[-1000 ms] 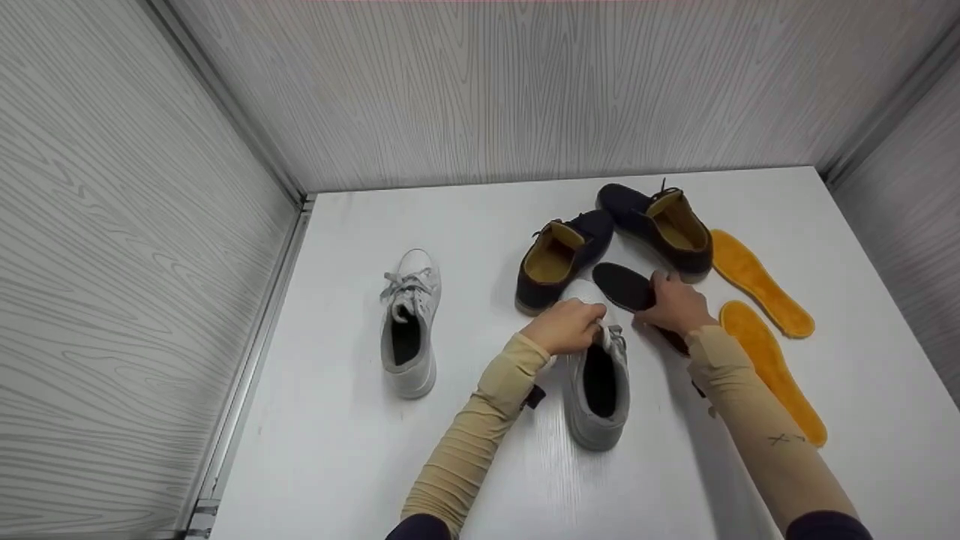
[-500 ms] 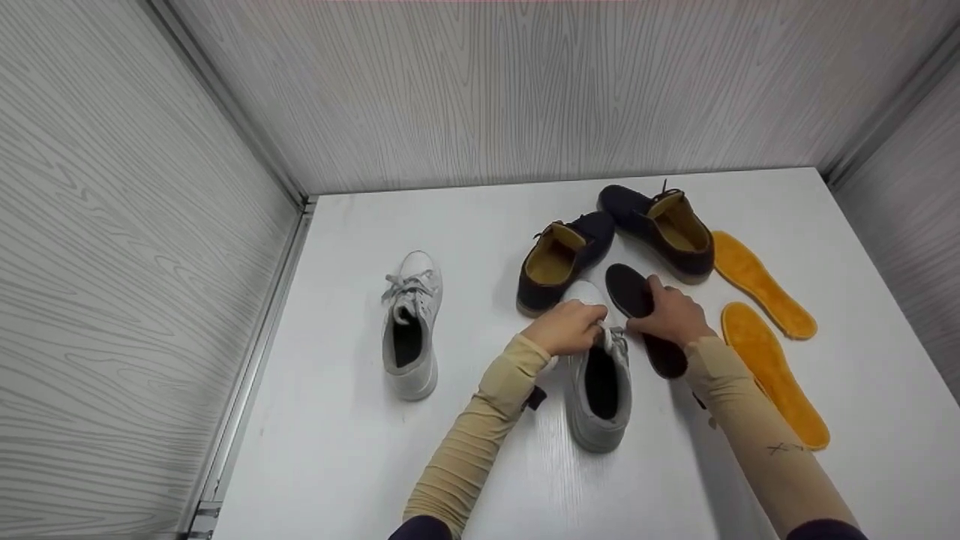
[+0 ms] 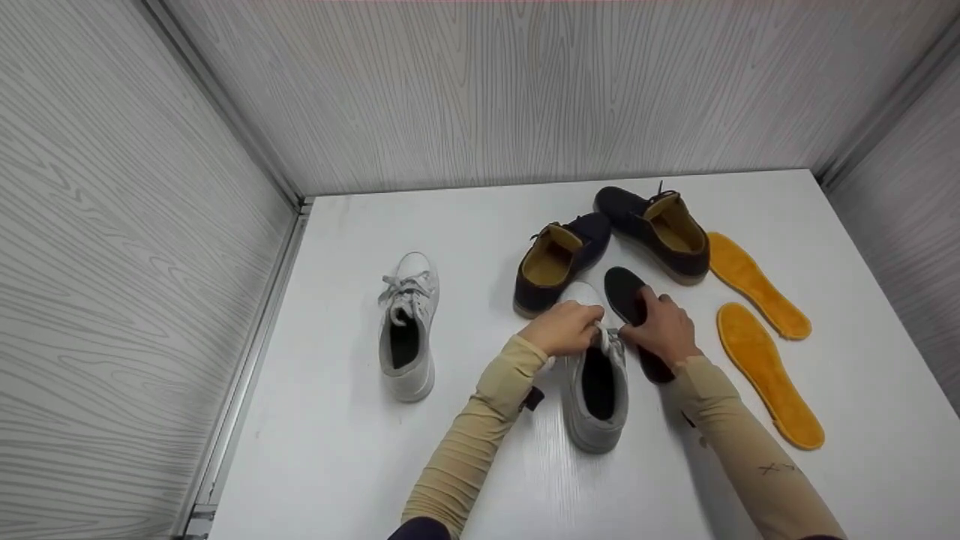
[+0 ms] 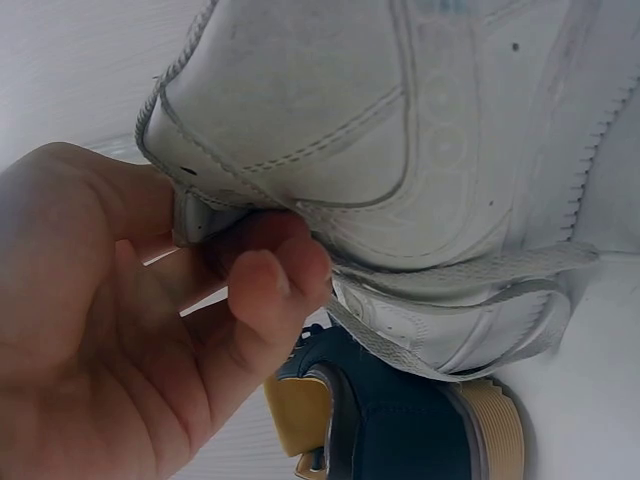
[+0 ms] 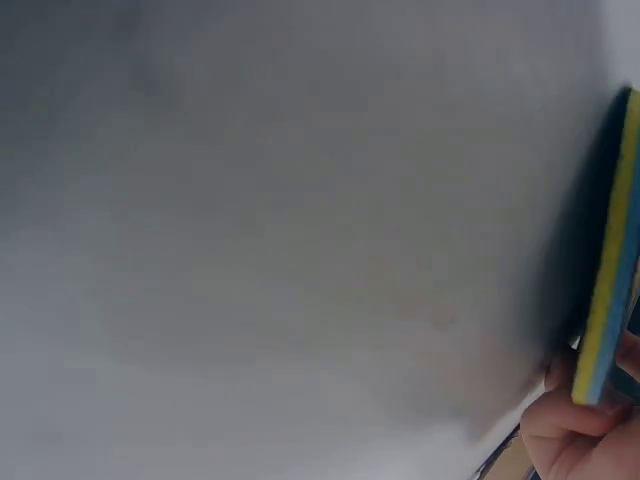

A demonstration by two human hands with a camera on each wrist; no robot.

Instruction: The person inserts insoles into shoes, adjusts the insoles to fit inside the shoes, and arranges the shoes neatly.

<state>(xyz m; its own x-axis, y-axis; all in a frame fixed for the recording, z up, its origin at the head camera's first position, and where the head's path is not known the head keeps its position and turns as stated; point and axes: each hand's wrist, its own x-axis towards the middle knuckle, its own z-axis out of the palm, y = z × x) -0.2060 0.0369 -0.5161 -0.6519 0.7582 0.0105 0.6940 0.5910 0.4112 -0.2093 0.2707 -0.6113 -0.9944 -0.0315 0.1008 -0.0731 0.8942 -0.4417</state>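
In the head view my left hand (image 3: 562, 328) grips a white sneaker (image 3: 596, 433) near its tongue and laces. The left wrist view has its fingers curled at the opening's edge of that sneaker (image 4: 320, 110). Just right of the shoe, my right hand (image 3: 664, 331) holds a dark insole (image 3: 622, 289) by its middle, thumb on the near side and fingers on the far side. From the right wrist, the insole (image 5: 610, 260) shows a yellow and blue layered edge. Part of it is hidden by the hand.
Two dark lace-up shoes, one (image 3: 547, 270) beyond the held sneaker and another (image 3: 660, 232) farther right, lie at the back. Two orange insoles, the upper (image 3: 761, 285) and lower (image 3: 772, 379), rest on the right. Another white sneaker (image 3: 411, 330) stands at left on the white table (image 3: 322, 450).
The dark insole has turned to lie more nearly parallel with the sneaker, its near end swinging toward me. My right hand has shifted slightly left with it. My left hand keeps its place on the sneaker.
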